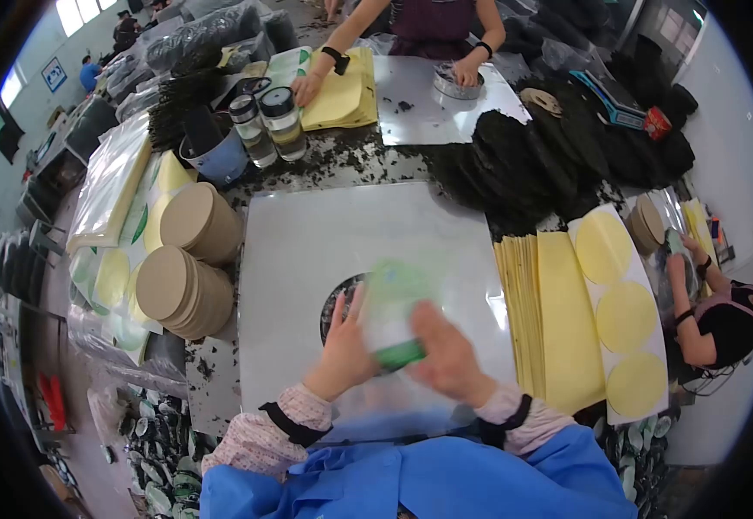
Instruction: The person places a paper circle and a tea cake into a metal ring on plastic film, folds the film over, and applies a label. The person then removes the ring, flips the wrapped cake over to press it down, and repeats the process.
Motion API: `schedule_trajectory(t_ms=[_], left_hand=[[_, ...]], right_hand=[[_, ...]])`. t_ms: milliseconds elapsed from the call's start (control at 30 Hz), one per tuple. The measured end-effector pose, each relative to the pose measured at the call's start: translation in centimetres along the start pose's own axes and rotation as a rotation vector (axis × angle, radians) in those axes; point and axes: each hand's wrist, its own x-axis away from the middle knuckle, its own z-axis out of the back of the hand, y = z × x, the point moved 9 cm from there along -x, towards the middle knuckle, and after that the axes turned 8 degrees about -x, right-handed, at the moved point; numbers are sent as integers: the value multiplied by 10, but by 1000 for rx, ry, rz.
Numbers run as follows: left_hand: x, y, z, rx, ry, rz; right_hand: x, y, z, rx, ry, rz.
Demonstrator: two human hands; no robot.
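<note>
Over the pale board (290, 242), my right hand (447, 353) holds a green and clear packet (396, 298), blurred by motion. My left hand (348, 348) is at the packet's left side with some fingers spread and raised; whether it grips the packet's edge is unclear. Behind my left hand, a round ring or dish with dark contents (335, 304) lies on the board, partly hidden by the hand and packet.
Left are stacked tan discs (169, 281), a blue cup (216, 156) and glass jars (281, 125). Yellow strips (567, 320) and round stickers (626, 316) lie right. Dark sheets (515, 164) are behind. Co-workers' hands are opposite (466, 71) and far right (675, 246).
</note>
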Motion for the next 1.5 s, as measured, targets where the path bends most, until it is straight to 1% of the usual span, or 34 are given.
schedule_trajectory(t_ms=[33, 67, 100, 133, 167, 233, 267, 300, 367, 400, 433, 500, 533, 567, 633, 667, 700, 767, 800, 833, 900, 933, 967, 1033, 1067, 1133, 1167, 1200, 1233, 1300, 1400, 1433, 1467, 1500], left_hand=[[6, 0, -3, 154, 27, -65], [12, -9, -11, 344, 53, -43], [16, -5, -11, 337, 31, -49], [17, -6, -9, 518, 34, 9], [10, -11, -8, 695, 56, 69], [13, -14, -8, 711, 78, 85], [13, -14, -16, 672, 6, 81], [13, -13, -22, 633, -59, 77], [7, -4, -1, 642, -63, 33], [1, -2, 11, 650, -47, -12], [-1, -6, 12, 640, -34, -21], [23, -53, 18, 1424, 482, 319], [23, -56, 11, 1430, 465, 321], [21, -51, 22, 1053, 487, 205], [26, -15, 31, 323, 447, -36], [17, -3, 31, 233, 338, -84], [17, 2, 29, 239, 340, -96], [13, -23, 19, 383, 264, 164], [11, -29, 17, 511, 232, 203], [7, -30, 21, 494, 254, 197], [-3, 9, 8, -126, -79, -30], [-3, 11, -3, -144, -92, -33], [3, 13, -6, -142, -106, -29], [8, 4, -12, -128, -178, 41], [14, 3, -4, -7, -212, 61], [47, 26, 57, 129, 175, -217], [73, 14, 88, 197, 524, -177], [85, -4, 109, 93, 637, 136], [88, -18, 101, 92, 637, 156], [96, -110, 15, 597, 217, 805], [113, -134, -9, 766, 149, 931], [133, -154, 17, 833, 311, 903], [157, -177, 48, 891, 467, 872], [170, -168, 105, 1014, 689, 808]], right_hand=[[-8, -14, -21, 39, -127, 52], [-10, -19, -19, 28, -118, 48], [-7, -20, -24, 82, -205, -19], [-6, -16, -30, 138, -292, -82], [-14, -10, -27, 139, -280, -74], [-31, 1, -9, -137, -126, -119], [-48, 12, -17, -556, -154, -247], [-55, 22, -31, -561, -149, -254], [-65, 57, -60, -1104, 77, -409], [-65, 49, -53, -982, 14, -300], [-69, 48, -54, -976, 15, -282], [-66, 9, -62, -203, -171, 13], [-62, -4, -81, -69, -297, 74], [-65, -2, -88, -74, -297, 51], [-54, -1, -110, 136, -356, 100], [-55, -1, -109, 180, -280, 119], [-53, 2, -102, 190, -274, 113], [-59, -3, -93, -57, -337, 124], [-65, 2, -79, -208, -223, 113], [-72, 6, -72, -203, -216, 140], [-74, 65, -29, -139, 202, -366], [-76, 78, -47, -78, 12, -418], [-70, 67, -42, -88, 6, -428], [-80, 2, 6, -184, 202, -78], [-70, -20, 16, -200, 245, 20], [-53, -14, 23, -164, 306, 2], [-40, -6, 27, -129, 343, -29], [-29, 15, 24, -176, 371, -114], [-19, 20, 18, -182, 351, -114], [-3, 49, 5, -478, 340, -451], [4, 38, -1, -491, 368, -342], [5, 31, 2, -487, 361, -274], [10, 35, 1, -529, 370, -305], [15, 36, 4, -541, 380, -307]])
